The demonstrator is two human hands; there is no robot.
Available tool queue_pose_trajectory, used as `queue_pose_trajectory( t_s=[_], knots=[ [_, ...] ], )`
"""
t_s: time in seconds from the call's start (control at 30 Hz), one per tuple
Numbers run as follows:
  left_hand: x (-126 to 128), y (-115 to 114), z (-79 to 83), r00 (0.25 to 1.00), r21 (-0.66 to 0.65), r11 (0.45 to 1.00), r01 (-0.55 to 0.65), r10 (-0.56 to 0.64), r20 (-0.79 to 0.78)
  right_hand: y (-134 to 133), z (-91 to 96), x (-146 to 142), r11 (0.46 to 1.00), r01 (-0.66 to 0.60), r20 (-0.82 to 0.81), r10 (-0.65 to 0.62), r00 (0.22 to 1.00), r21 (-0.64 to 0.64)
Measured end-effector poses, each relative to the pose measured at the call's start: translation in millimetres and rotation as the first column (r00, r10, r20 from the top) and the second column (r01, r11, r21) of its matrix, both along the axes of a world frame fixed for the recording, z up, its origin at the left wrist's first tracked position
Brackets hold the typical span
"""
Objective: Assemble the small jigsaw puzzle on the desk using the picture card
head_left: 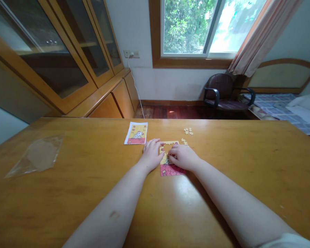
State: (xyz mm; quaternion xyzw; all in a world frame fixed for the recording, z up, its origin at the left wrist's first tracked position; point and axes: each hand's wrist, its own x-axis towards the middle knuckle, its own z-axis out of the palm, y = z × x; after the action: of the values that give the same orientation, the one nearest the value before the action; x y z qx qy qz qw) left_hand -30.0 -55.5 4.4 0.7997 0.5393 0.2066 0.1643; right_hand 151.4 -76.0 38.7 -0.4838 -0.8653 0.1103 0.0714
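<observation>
A partly assembled jigsaw puzzle (pixel 167 170) lies on the table, its lower part pink and its upper part a yellow border around a gap where bare wood shows. My left hand (pixel 153 154) rests along the puzzle's left edge, fingers stretched out and holding nothing. Over the middle and right side of the puzzle is my right hand (pixel 184 157), its fingers bent and pinched together at the white figure. Whatever lies between those fingertips is hidden. Loose yellow puzzle pieces (pixel 188 131) sit beyond the right hand, with a few more pieces (pixel 184 141) close to the puzzle's top right corner.
A reference picture card (pixel 137 133) lies left of the puzzle. At the far left of the wooden table (pixel 93 193) is a clear plastic bag (pixel 40 153). Past the table stand a glass-door cabinet (pixel 67 96), an office chair (pixel 220 88) and a bed (pixel 281 106).
</observation>
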Motion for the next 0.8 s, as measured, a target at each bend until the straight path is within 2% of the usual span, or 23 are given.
queue_pose_trajectory(
  t_s=[0.37,0.47,0.57,0.63,0.7,0.8],
  knots=[
    [1,-1,3.2,1.000,-0.009,1.000,-0.008,0.008,-0.009,3,-4.4,3,0.999,0.015,-0.035,-0.016,0.999,-0.029],
    [0,0,2.6,1.000,0.000,1.000,-0.019,0.019,0.011,11,-6.7,15,0.984,0.175,-0.113,-0.172,0.979,0.017],
    [-1,0,2.6,0.999,-0.008,0.999,-0.035,0.036,0.028,24,-9.6,35,0.909,0.416,-0.167,-0.404,0.899,0.040],
    [-1,0,3.3,0.999,-0.023,0.999,-0.042,0.043,0.032,33,-12.6,49,0.846,0.532,-0.138,-0.525,0.840,0.021],
    [0,0,4.1,0.998,-0.034,0.998,-0.050,0.051,0.038,39,-16.5,59,0.817,0.576,-0.102,-0.573,0.813,0.004],
    [0,-1,5.0,0.997,-0.020,0.999,-0.050,0.051,0.053,44,-22.0,66,0.818,0.575,-0.090,-0.574,0.814,-0.014]
  ],
)
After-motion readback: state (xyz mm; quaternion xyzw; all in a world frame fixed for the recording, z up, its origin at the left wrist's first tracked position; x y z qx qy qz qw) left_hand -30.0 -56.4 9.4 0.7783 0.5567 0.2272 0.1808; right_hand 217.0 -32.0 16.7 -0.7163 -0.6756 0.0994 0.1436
